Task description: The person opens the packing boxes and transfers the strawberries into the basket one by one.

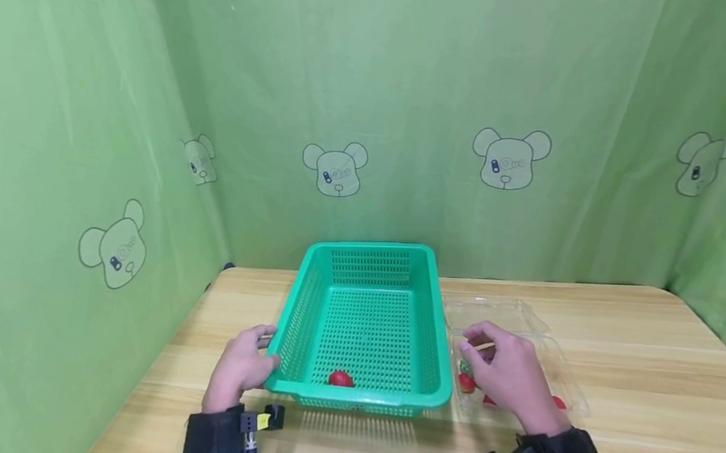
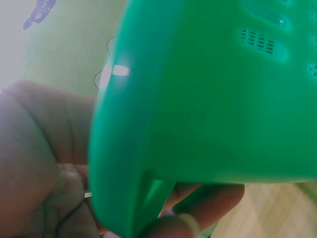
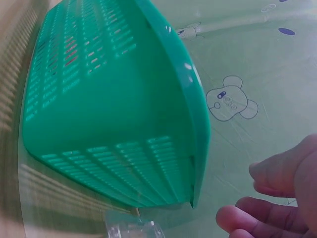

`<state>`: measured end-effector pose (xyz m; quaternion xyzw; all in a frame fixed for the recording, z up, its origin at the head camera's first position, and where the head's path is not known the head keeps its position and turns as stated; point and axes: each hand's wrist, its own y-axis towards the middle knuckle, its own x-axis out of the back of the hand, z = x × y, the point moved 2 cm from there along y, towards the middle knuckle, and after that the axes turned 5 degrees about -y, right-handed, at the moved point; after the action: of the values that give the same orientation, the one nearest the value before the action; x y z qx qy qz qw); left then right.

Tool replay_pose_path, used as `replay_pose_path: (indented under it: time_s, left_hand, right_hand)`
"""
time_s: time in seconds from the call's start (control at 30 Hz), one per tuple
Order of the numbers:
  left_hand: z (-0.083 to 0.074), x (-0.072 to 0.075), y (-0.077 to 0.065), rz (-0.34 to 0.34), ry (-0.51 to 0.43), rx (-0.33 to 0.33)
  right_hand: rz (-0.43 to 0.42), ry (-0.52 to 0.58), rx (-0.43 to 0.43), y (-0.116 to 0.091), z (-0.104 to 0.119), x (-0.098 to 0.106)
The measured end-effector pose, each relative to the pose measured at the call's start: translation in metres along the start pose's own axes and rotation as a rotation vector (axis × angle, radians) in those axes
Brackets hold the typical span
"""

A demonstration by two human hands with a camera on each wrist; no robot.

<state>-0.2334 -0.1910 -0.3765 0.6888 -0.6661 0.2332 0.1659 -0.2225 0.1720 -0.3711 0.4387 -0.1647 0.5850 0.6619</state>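
Observation:
My left hand (image 1: pixel 242 364) grips the near left corner of a green plastic basket (image 1: pixel 358 394). In the left wrist view its fingers (image 2: pixel 218 201) curl under the basket's rim (image 2: pixel 126 129). One red strawberry (image 1: pixel 340 379) lies inside, by the near wall. My right hand (image 1: pixel 509 369) is over a clear plastic clamshell box (image 1: pixel 566 372), right of the basket. Its fingers are loosely bent, with a gap and nothing between them in the right wrist view. Below them in the box sits a strawberry (image 1: pixel 467 383) with green leaves; other red pieces (image 1: pixel 559 402) are partly hidden by the hand.
The clamshell's transparent lid (image 1: pixel 495 315) lies folded back behind it, against the basket's right side. All stand on a light wooden table (image 1: pixel 647 352). A green curtain (image 1: pixel 419 97) with bear-head prints encloses the back and sides.

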Motion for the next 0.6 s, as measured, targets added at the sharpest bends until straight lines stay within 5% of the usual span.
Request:
replay_pose_path:
  time_s: [0.6]
  left_hand:
    - [-0.001, 0.001, -0.001, -0.005, 0.016, -0.017]
  right_hand:
    - [0.108, -0.058, -0.113, 0.004, -0.025, -0.001]
